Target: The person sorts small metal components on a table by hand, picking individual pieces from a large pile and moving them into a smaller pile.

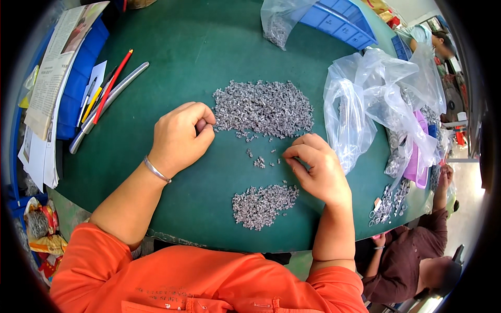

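Note:
A large heap of small grey metal parts [263, 108] lies on the green tabletop, and a smaller heap of similar parts [265, 204] lies nearer me. Between the two heaps a few loose small metal parts [259, 162] are scattered. My left hand [182, 136] rests at the left edge of the large heap, its fingers curled in and the thumb against them; whatever they hold is hidden. To the right of the loose parts is my right hand [319, 168], thumb and forefinger tips brought close together. Anything between those tips is too small to make out.
Clear plastic bags [348, 112] lie at the right, by a purple basket [417, 151] and scattered metal rings [385, 206]. A blue bin [339, 23] stands at the back. Pens and a red pencil [112, 86] lie left. Another person [407, 250] sits at the right.

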Demonstrator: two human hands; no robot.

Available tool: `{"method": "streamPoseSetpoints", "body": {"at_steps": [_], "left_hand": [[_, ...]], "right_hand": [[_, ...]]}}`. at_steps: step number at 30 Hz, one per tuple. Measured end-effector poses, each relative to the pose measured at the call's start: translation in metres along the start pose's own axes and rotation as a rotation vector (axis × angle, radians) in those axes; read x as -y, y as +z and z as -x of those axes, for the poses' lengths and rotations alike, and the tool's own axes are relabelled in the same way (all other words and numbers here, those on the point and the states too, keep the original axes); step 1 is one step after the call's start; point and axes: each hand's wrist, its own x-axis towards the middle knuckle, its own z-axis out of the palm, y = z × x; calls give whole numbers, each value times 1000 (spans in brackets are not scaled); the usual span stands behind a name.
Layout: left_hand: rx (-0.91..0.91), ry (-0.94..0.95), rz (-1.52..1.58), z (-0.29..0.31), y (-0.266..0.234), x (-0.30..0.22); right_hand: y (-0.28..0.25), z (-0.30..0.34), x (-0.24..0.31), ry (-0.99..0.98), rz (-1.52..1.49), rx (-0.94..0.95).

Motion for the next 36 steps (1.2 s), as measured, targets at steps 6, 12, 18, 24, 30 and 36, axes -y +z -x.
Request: {"method": "streamPoseSetpoints", "body": {"at_steps": [6,12,18,24,30,36], "left_hand": [[-1,6,4,0,0,1],[-3,-4,6,-1,0,-1],[2,-5,0,-1,0,0],[-5,7,0,-1,0,0],[1,-8,-6,0,-1,-1],[-3,5,2,-1,0,-1]], "right_hand": [[2,-1,0,4,-3,13],[4,0,-4,-24,-24,-8],[2,-3,1,-27,-51,119],[0,-1,7,-39,-332,219],[-8,0,1,-106,-380,350],[20,-4,6,-37,68,-55]]}}
